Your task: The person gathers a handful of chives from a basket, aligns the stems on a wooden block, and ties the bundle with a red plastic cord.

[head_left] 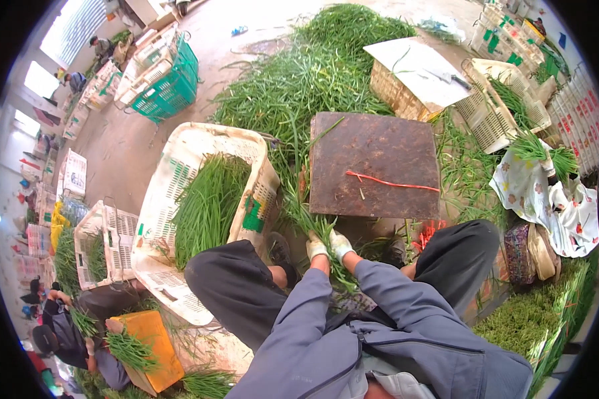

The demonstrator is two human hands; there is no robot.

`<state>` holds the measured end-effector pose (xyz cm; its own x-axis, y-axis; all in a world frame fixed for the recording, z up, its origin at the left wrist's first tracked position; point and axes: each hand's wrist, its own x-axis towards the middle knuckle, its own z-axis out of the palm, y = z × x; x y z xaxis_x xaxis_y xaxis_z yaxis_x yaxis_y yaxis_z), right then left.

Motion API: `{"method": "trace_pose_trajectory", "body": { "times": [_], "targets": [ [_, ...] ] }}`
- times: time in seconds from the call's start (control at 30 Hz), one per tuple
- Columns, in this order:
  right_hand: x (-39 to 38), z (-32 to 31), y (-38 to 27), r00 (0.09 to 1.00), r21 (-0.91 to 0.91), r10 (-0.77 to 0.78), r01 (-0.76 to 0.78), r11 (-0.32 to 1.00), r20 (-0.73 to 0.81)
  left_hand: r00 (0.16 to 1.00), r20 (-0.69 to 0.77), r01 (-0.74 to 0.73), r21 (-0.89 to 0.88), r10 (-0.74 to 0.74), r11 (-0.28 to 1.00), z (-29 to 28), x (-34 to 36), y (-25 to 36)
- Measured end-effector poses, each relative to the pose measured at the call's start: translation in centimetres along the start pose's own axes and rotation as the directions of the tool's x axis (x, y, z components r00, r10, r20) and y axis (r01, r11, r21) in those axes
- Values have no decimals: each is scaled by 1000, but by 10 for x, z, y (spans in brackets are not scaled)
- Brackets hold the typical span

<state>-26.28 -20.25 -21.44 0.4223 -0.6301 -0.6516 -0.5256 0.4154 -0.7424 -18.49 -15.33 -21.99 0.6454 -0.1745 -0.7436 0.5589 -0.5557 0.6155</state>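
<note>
Both of my hands, in whitish gloves, are close together between my knees, just in front of a dark brown square board (373,149). My left hand (317,247) and my right hand (341,245) are closed on a bunch of chives (343,278), its long green leaves showing above and below them. Gloves and leaves hide the fingertips. A red strip (396,181) lies across the board. Left of my left knee stands a large white plastic crate (148,229), with a thick bundle of chives (213,199) laid in it.
Loose chives (293,83) spread in a big heap beyond the board. A knife (454,80) rests on a white-topped box (406,60). Right are a slatted crate (489,130) and a floral cloth (519,179). Another person (60,332) sits at lower left beside an orange box (160,349).
</note>
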Motion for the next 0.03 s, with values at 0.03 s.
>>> {"method": "trace_pose_trajectory", "body": {
  "times": [0.03],
  "targets": [
    [2,0,-11,998,-84,-37,33,996,-48,999,49,4,-99,1,995,-1,-4,11]
  ]
}}
